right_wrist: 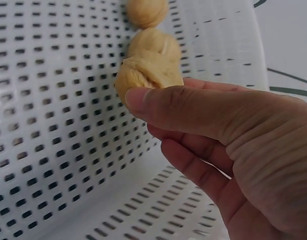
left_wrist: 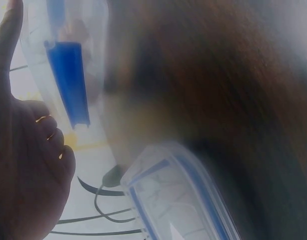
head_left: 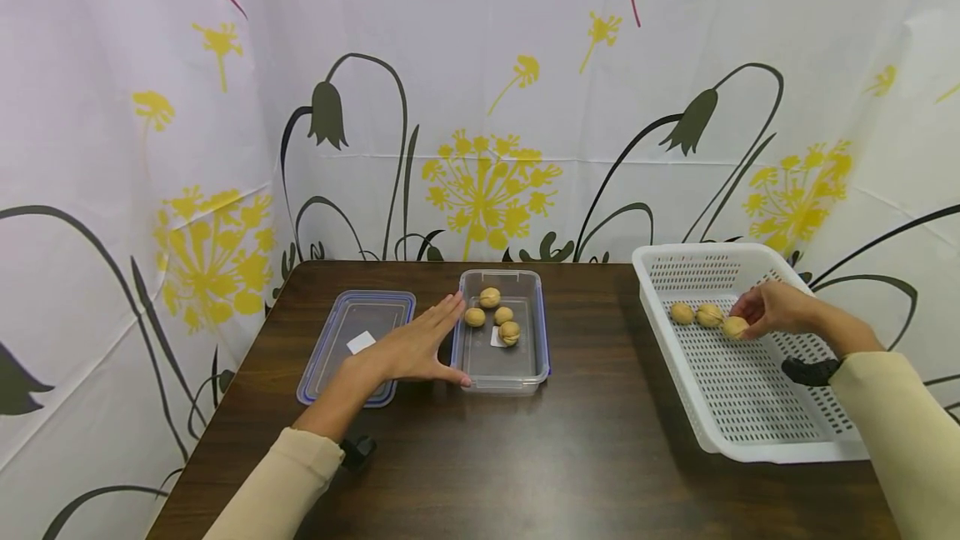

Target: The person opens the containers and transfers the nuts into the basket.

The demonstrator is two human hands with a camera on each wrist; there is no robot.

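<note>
Inside the white perforated basket [head_left: 750,390], my right hand [head_left: 772,311] pinches a walnut [right_wrist: 148,75] between thumb and fingers. Two more walnuts [head_left: 696,314] lie in a row beside it on the basket floor. My left hand [head_left: 416,348] spreads along the left side of a clear plastic container [head_left: 498,369], fingertips at its far left rim and thumb by the near left corner. Several walnuts [head_left: 509,333] sit in that container around a small white label. In the left wrist view, the container's blue clip [left_wrist: 68,82] shows beyond the left hand [left_wrist: 33,165].
A clear lid [head_left: 352,319] with a blue seal lies left of the container, partly under the left forearm. The dark wooden table [head_left: 592,440] ends at a flower-printed curtain [head_left: 480,90] behind. The basket stands at the table's right side.
</note>
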